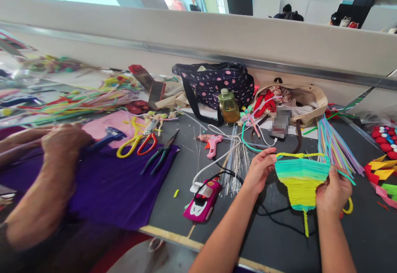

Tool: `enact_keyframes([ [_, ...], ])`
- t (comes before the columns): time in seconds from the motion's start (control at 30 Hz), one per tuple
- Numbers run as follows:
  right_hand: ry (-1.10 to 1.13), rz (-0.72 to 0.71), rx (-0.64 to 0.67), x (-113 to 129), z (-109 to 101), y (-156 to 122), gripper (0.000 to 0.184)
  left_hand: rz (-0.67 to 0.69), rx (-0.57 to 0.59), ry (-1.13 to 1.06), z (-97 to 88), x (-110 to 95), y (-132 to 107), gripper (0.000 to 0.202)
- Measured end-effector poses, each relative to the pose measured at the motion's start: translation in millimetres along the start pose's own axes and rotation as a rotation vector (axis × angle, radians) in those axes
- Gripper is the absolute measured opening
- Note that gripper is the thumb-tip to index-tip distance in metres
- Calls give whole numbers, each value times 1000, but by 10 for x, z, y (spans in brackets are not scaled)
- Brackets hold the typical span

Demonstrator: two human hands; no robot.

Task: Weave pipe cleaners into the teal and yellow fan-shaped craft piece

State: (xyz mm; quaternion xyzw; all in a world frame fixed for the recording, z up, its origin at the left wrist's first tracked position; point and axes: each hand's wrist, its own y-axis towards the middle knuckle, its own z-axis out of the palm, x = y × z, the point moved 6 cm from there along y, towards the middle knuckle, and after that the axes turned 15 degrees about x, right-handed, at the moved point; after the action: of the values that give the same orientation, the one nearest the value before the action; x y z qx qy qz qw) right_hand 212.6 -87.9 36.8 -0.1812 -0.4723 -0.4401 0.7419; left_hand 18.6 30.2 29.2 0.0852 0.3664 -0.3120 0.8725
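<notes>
Between my hands hangs a tapered teal and yellow pipe-cleaner piece, with a yellow stem at its bottom and a yellow strand along its top. My left hand pinches the strand's left end at the top corner. On the other side, my right hand grips the right edge, thumb on the front. A teal end sticks out beyond that thumb. Behind the piece lies a bundle of pastel pipe cleaners. A yellow handle loop shows partly beneath my right hand.
A pink glue gun, thin wires and a magenta power strip with cables lie left of my hands. Behind stand a dotted bag, bottle and beige bag. Pliers, scissors and a co-worker's hand are farther left.
</notes>
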Motion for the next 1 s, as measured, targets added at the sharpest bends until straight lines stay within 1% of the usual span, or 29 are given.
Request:
enact_keyframes([
  [0.07, 11, 7, 4, -7, 4, 5, 28, -86, 68, -99, 21, 45, 4, 46],
  [0.17, 23, 14, 4, -19, 5, 14, 27, -158, 149, -183, 47, 80, -3, 51],
  [0.4, 37, 80, -2, -97, -30, 36, 28, -218, 270, -279, 111, 118, -44, 53],
  [0.5, 61, 97, -2, -113, -27, 34, 30, -221, 297, -303, 138, 121, -57, 54],
  [0.57, 60, 90, -3, -99, -19, 30, 30, -195, 279, -262, 127, 106, -48, 52],
  [0.63, 44, 60, -10, -61, -11, 21, 29, -134, 243, -174, 103, 65, -29, 45],
  [0.73, 13, 13, -10, -1, 13, 4, 29, 45, 148, 58, 65, -62, -10, 32],
  [0.83, -12, -27, -21, 42, 35, -18, 30, 199, 23, 331, 45, -168, -31, 27],
  [0.93, -26, -73, -38, 70, 46, -34, 32, 251, -39, 492, 42, -189, -45, 28],
  [1.0, -27, -78, -36, 67, 45, -32, 32, 243, -28, 486, 37, -178, -39, 31],
])
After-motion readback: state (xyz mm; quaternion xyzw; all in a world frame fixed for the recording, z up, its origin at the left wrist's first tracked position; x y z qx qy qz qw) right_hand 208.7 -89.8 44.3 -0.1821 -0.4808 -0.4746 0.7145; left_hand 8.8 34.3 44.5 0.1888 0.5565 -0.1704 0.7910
